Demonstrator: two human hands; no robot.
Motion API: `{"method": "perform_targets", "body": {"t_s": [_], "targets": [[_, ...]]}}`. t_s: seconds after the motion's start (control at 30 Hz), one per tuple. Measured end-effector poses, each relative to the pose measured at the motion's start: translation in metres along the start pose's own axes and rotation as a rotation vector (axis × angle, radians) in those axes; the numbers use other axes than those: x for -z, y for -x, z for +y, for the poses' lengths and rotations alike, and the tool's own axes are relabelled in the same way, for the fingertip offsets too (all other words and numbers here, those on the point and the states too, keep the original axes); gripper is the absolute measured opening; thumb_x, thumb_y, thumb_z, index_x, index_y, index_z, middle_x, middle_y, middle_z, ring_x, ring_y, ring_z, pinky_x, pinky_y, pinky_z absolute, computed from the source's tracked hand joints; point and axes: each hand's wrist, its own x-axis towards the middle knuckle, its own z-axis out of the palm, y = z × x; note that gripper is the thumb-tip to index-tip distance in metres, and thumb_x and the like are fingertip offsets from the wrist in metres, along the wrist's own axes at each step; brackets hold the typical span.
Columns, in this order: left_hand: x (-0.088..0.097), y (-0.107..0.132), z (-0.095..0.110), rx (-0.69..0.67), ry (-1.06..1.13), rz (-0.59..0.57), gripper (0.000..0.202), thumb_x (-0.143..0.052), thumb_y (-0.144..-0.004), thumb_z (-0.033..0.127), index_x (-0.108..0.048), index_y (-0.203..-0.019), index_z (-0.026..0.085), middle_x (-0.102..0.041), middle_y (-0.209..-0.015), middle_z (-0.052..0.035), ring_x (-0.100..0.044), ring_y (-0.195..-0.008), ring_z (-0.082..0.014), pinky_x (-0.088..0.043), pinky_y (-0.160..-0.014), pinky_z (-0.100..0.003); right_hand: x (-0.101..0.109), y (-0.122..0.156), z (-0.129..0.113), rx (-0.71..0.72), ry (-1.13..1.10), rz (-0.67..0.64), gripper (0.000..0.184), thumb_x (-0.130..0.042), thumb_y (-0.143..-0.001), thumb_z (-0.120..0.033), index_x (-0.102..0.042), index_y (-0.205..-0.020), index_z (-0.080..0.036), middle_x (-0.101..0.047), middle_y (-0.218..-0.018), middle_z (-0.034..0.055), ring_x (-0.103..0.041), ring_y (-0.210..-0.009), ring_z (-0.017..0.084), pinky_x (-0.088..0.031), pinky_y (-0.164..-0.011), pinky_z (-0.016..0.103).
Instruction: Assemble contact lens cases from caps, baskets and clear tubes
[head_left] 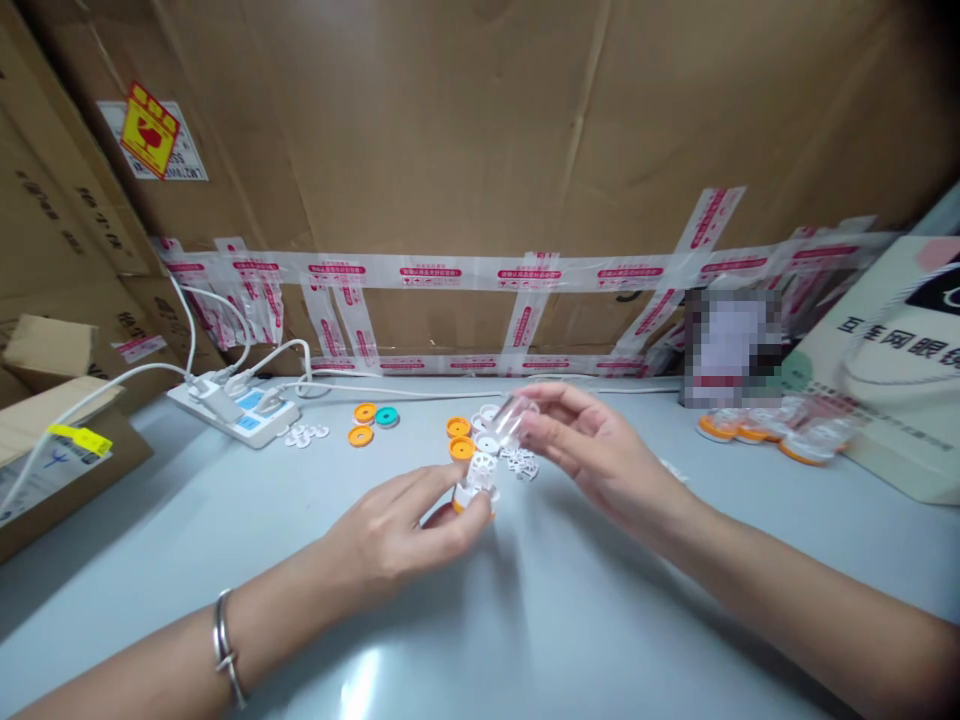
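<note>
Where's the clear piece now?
The clear piece is just right of centre in the head view, held by the right hand, above and right of the white part in the left hand.

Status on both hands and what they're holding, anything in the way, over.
Left hand gripping orange-and-white base, white openwork piece rising from it. Right hand holding clear tube, tilted, close by. Orange discs just beyond; no visible obstruction.

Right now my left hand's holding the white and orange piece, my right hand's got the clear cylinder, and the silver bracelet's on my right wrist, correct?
Not quite: the head view shows the silver bracelet on your left wrist. Your left hand does hold the white and orange piece, and your right hand the clear cylinder.
</note>
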Motion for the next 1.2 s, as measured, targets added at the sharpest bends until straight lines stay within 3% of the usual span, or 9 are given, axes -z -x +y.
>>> {"method": "perform_targets", "body": {"t_s": [0.17,0.43,0.6,0.8,0.9,0.97,1.07,1.2], "targets": [[0.001,-0.002,0.005,-0.006,0.016,-0.015,0.027,-0.049,-0.08,-0.002,-0.056,-0.102,0.013,-0.064,-0.102,-0.0137,-0.062,-0.09,-0.0172,-0.054,-0.071,-0.027,-0.013,0.016,0.003,-0.058,-0.017,-0.138,0.026,-0.068,-0.072,-0.032,-0.06,-0.095,-0.023,-0.063,-0.096,0.0018,-0.06,-0.088,0.014,-0.046,-0.085,0.034],[-0.001,0.001,0.004,0.011,0.035,-0.03,0.027,-0.051,-0.081,0.002,-0.055,-0.105,0.014,-0.066,-0.102,-0.0119,-0.062,-0.093,-0.0162,-0.054,-0.077,-0.026,-0.013,0.018,-0.001,0.005,0.122,-0.17,0.02,-0.067,-0.071,-0.028,-0.062,-0.09,-0.022,-0.062,-0.105,0.0037,-0.061,-0.091,0.015,-0.05,-0.085,0.033],[-0.004,0.009,0.006,0.108,0.068,-0.093,0.032,-0.051,-0.082,0.003,-0.056,-0.107,0.022,-0.064,-0.111,-0.0071,-0.062,-0.1,-0.015,-0.052,-0.084,-0.025,-0.014,0.021,-0.005,0.022,0.178,-0.186,0.02,-0.065,-0.073,-0.027,-0.063,-0.092,-0.022,-0.063,-0.102,0.0039,-0.063,-0.088,0.015,-0.052,-0.081,0.033],[0.0,0.003,0.009,0.254,0.175,-0.099,0.027,-0.051,-0.084,0.008,-0.06,-0.103,0.025,-0.07,-0.101,-0.0034,-0.066,-0.091,-0.0151,-0.053,-0.082,-0.022,-0.015,0.024,-0.006,0.046,0.193,-0.191,0.02,-0.065,-0.074,-0.028,-0.062,-0.093,-0.022,-0.063,-0.102,0.0038,-0.062,-0.091,0.016,-0.052,-0.083,0.034],[0.0,0.007,0.005,0.194,0.238,-0.06,0.041,-0.05,-0.084,0.006,-0.051,-0.12,0.025,-0.066,-0.11,-0.0077,-0.063,-0.1,-0.0181,-0.053,-0.085,-0.027,-0.017,0.025,-0.008,0.076,0.201,-0.19,0.018,-0.064,-0.074,-0.025,-0.062,-0.092,-0.023,-0.064,-0.098,0.0031,-0.063,-0.088,0.015,-0.054,-0.079,0.032],[-0.002,0.013,0.001,0.098,0.303,-0.04,0.058,-0.051,-0.083,0.005,-0.033,-0.135,0.022,-0.059,-0.122,-0.0127,-0.056,-0.112,-0.0211,-0.05,-0.09,-0.033,-0.017,0.027,-0.008,0.098,0.208,-0.188,0.017,-0.064,-0.074,-0.024,-0.062,-0.091,-0.023,-0.064,-0.097,0.0027,-0.063,-0.088,0.015,-0.055,-0.077,0.031],[-0.007,0.021,-0.004,0.043,0.392,-0.055,0.074,-0.054,-0.081,0.004,-0.014,-0.142,0.021,-0.049,-0.132,-0.0155,-0.046,-0.122,-0.0232,-0.046,-0.095,-0.038,-0.018,0.028,-0.008,0.109,0.215,-0.176,0.017,-0.064,-0.074,-0.025,-0.062,-0.09,-0.023,-0.064,-0.097,0.0028,-0.063,-0.089,0.015,-0.056,-0.076,0.03],[-0.012,0.024,-0.004,0.113,0.452,-0.048,0.063,-0.052,-0.082,0.004,-0.027,-0.137,0.023,-0.049,-0.133,-0.0125,-0.048,-0.12,-0.0216,-0.047,-0.094,-0.035,-0.019,0.029,-0.006,0.118,0.22,-0.161,0.017,-0.063,-0.073,-0.024,-0.062,-0.091,-0.023,-0.064,-0.098,0.0028,-0.062,-0.091,0.015,-0.056,-0.076,0.03]]}}
